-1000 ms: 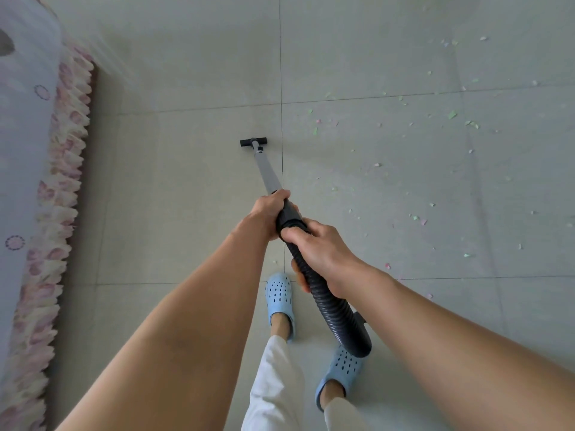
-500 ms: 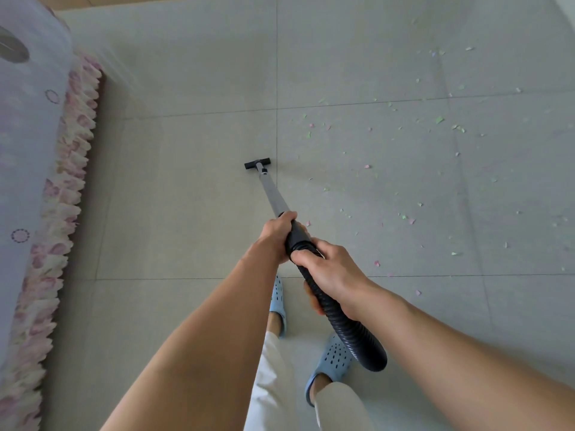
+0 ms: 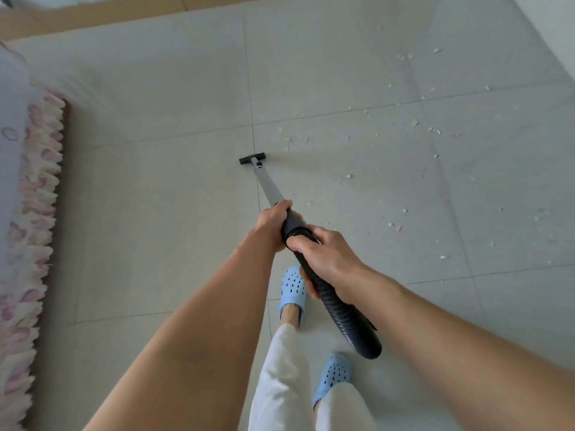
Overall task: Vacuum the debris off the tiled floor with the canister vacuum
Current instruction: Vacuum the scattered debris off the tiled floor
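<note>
Covering most of the view, the tiled floor point(image 3: 161, 219) is pale grey w/ thin grout lines crossing it. Bed cover point(image 3: 21, 213) w/ a pink-and-cream ruffled edge runs down the left side, hanging to the floor. Person's legs in white trousers point(image 3: 280, 377) occupy bottom centre; blue perforated clogs point(image 3: 292, 289) on both feet, one ahead of the other.

Black ribbed hose point(image 3: 345, 315) runs from lower centre-right up to the hands, its far end out of frame. Grey wand point(image 3: 269, 185) continues from the hose cuff fwd and down to the floor. Right hand point(image 3: 329, 259) wrapped around the hose just behind the cuff, thumb on top. Left hand point(image 3: 272, 223) gripping the wand/cuff junction just ahead of the right, fingers curled underneath.

Black floor nozzle point(image 3: 252, 158) sits on the tile approx. at a grout crossing, crosswise to the wand. Debris point(image 3: 413, 122): small green, white and pinkish scraps scattered over tiles right of the nozzle, nearest bits just beside it at upper right.
</note>
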